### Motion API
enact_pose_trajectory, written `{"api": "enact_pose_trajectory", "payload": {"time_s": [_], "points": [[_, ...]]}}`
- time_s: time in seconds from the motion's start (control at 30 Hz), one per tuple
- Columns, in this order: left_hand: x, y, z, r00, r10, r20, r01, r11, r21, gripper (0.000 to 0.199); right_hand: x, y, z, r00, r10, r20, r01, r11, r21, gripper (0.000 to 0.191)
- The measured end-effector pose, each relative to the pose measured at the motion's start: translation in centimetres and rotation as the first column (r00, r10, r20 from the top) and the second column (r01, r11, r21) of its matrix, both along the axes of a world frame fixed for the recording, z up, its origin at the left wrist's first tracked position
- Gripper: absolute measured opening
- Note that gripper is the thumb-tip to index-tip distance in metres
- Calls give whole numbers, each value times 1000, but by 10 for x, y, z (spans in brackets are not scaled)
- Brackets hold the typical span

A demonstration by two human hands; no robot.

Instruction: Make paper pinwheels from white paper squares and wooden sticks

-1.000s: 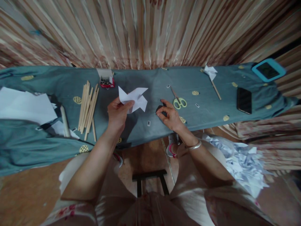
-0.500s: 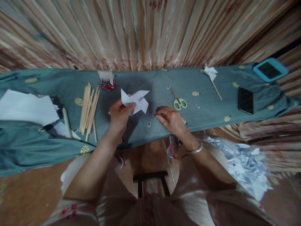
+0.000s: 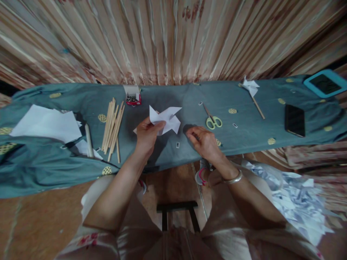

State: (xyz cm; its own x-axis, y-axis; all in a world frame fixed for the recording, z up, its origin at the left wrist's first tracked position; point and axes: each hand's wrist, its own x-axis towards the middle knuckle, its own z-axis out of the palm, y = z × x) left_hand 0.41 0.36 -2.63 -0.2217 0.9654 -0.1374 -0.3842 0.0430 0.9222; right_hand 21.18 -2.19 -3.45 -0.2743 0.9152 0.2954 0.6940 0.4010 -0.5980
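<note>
A white folded paper pinwheel [image 3: 170,119] is pinched in my left hand [image 3: 148,133], thumb on top, above the middle of the cloth. To the right of it, my right hand [image 3: 202,140] is closed near the cloth, with thumb and fingertips together; whatever they hold, if anything, is too small to make out. Green-handled scissors [image 3: 214,121] lie just beyond my right hand. Several wooden sticks [image 3: 112,126] lie in a bundle left of my left hand. Behind that hand stands an open red box [image 3: 134,99] of small metal pieces.
White paper sheets [image 3: 48,122] lie on the left of the green cloth [image 3: 189,97]. On the right are a pinwheel on a stick [image 3: 251,87], a black phone [image 3: 294,120] and a blue-framed device [image 3: 325,83]. Paper scraps [image 3: 298,202] are heaped at lower right.
The view has shifted, so the table's things appear further right. My left hand still holds the pinwheel. A small dark item seen at my right fingertips earlier no longer shows.
</note>
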Motion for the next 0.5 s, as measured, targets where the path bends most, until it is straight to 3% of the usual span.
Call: {"api": "enact_pose_trajectory", "payload": {"time_s": [0.2, 0.3, 0.5], "points": [[8, -6, 3, 999, -33, 29, 32, 999, 20, 26, -10, -13, 37, 951, -97, -293, 88, 995, -42, 7], [14, -10, 6, 999, -45, 9, 44, 999, 31, 24, -15, -17, 50, 939, -32, -343, 54, 997, 54, 5], [23, -22, 14, 996, -92, 13, 91, 992, 89, 25, -19, -14, 49, 953, 18, -302, 14, 994, 104, 2]]}}
